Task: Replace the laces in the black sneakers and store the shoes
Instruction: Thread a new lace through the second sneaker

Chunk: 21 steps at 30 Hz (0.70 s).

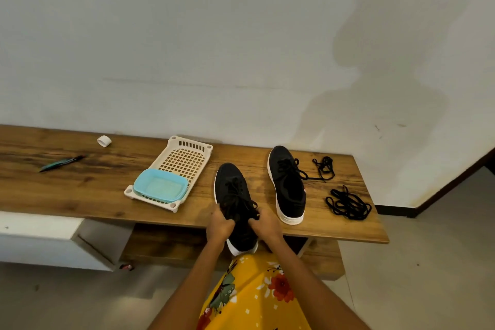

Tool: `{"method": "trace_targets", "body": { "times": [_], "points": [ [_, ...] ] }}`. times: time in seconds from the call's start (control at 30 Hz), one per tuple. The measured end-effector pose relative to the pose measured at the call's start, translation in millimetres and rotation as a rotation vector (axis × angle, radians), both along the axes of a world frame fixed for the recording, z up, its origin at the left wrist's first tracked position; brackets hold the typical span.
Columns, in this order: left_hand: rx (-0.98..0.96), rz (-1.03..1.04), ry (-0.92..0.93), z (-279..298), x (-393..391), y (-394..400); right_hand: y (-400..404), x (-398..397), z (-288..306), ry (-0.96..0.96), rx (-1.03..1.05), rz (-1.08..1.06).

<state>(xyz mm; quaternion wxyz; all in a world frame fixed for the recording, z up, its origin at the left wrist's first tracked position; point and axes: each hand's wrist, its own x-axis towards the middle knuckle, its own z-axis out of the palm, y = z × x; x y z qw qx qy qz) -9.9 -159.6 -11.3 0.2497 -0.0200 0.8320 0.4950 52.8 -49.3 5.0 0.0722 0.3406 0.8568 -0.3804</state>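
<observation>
The long wooden counter (80,185) holds everything. A white tray (187,158) with a blue tub (160,186) in it sits near the middle, and this may be where the shoes go later. That is only a guess.

Two black shoes are out. The near shoe (233,195) lies at the front edge, heel toward the person, and its heel hangs off the counter. The far shoe (288,185) rests flat beside it, with its lace (300,169) loose and trailing out to the side.

Two loose laces lie right of the shoes: a big pile (348,205) and a small pile (324,166). They look like the new ones, not yet used.

The left hand (219,225) and the right hand (263,224) both curl around the near shoe's tongue area and pinch its lace (238,193). It looks like the old lace is being worked loose.

So the job seems only just begun. Both shoes have laces in, no new lace is threaded, and nothing is put away.

A pen (63,162) and a white cap (104,140) lie far left.
</observation>
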Motion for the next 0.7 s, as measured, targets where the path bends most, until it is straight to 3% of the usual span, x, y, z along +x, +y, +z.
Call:
{"method": "trace_targets", "body": {
  "times": [0.3,0.7],
  "points": [
    [0.046,-0.009,0.152,18,-35,56,28,-24,7,0.144,0.108,-0.254],
    [0.057,0.005,0.166,13,-30,74,44,-30,8,0.117,0.138,-0.142]
  ]
}}
